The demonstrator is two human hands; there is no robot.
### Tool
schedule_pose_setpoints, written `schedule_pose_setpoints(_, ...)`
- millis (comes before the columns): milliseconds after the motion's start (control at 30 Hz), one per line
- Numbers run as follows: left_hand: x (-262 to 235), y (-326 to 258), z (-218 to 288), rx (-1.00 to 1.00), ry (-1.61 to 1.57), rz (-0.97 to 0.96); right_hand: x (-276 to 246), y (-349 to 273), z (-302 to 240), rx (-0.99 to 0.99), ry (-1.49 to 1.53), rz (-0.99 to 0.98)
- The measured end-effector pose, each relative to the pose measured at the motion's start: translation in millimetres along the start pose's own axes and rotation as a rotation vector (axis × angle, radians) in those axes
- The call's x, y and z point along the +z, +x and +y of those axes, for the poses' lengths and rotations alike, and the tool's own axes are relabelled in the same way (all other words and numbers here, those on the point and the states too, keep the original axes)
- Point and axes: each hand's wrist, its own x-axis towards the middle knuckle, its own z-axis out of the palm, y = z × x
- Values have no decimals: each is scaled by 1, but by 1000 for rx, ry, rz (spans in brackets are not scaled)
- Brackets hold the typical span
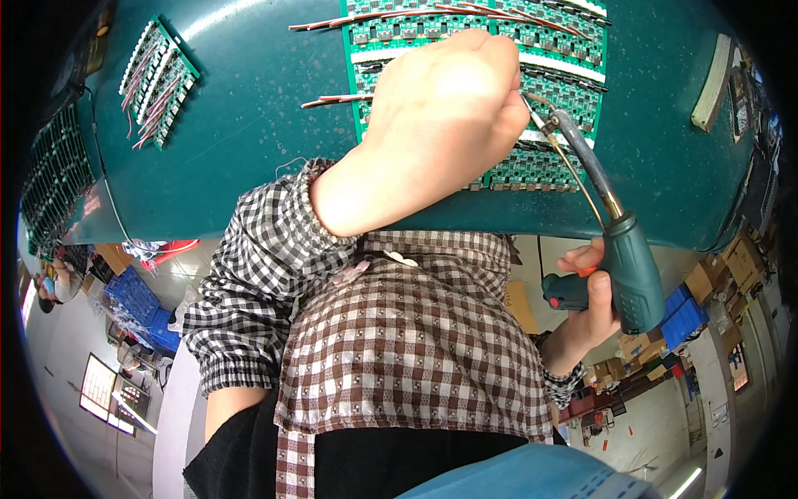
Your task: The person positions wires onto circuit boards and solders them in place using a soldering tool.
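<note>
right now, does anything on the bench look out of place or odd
I see no clear damage, but the smaller circuit board at upper left sits askew on the green bench top, turned at an angle while the large board panel lies nearly square. The bench top also looks speckled; I can't tell with what.

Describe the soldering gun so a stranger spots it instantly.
Start at the green table, near edge, right side. There the right hand holds the soldering gun, whose green body and metal tube set it apart from the flat circuit boards.
</note>
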Motion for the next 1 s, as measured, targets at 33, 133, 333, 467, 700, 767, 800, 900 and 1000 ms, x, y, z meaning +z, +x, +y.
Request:
schedule_pose_setpoints(33, 1, 0, -1, 4, 1, -2, 0, 0, 1, 3, -8, 8)
schedule_pose_setpoints(133, 2, 0, -2, 10, 4, -2, -1, 1, 4, -17, 12, -5)
schedule_pose_setpoints(333, 3, -1, -4, 3, 19, -3, -1, 2, 2, -54, -7, 6)
schedule_pose_setpoints(467, 1, 0, -1, -1, 22, -12, -2, 1, 1, -51, 1, 6)
schedule_pose_setpoints(700, -4, 1, 1, -30, 17, -58, -2, 0, 0, -38, 17, 19)
schedule_pose_setpoints(767, -3, 2, 1, -37, 17, -83, -3, 1, 1, -31, 17, 13)
schedule_pose_setpoints(800, -3, 1, 1, -35, 21, -79, -3, 1, 2, -29, 23, 7)
schedule_pose_setpoints(900, 0, -1, 0, -26, 9, -50, -4, -1, 4, -24, 32, 12)
schedule_pose_setpoints(1000, 1, -2, 1, -15, -17, -19, -5, -2, 5, -43, -17, 2)
